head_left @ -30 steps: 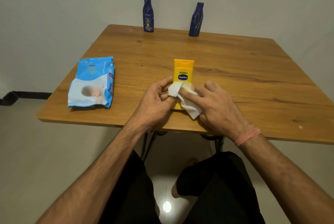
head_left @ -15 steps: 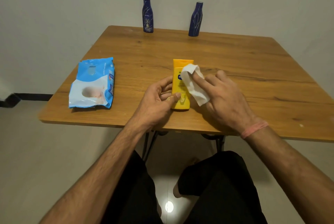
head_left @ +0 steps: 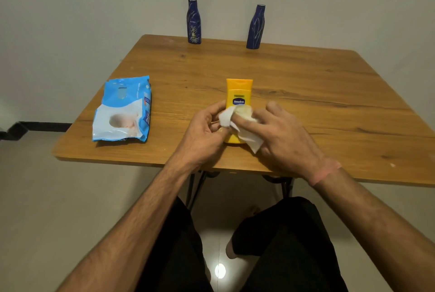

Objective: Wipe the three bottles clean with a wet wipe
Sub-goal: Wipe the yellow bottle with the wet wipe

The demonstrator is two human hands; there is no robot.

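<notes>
right hand (head_left: pixel 280 134) dragged wet wipe (head_left: pixel 237 127) back down yellow bottle (head_left: pixel 238 94) from its cap end, fingers pressing flat; left hand (head_left: pixel 207 131) grips bottle; near table edge (head_left: pixel 141 160), first bottle mid-wipe

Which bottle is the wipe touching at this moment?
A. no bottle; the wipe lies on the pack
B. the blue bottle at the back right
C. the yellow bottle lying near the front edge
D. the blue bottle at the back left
C: the right hand presses the wipe on the yellow bottle, which the left hand steadies.
</notes>
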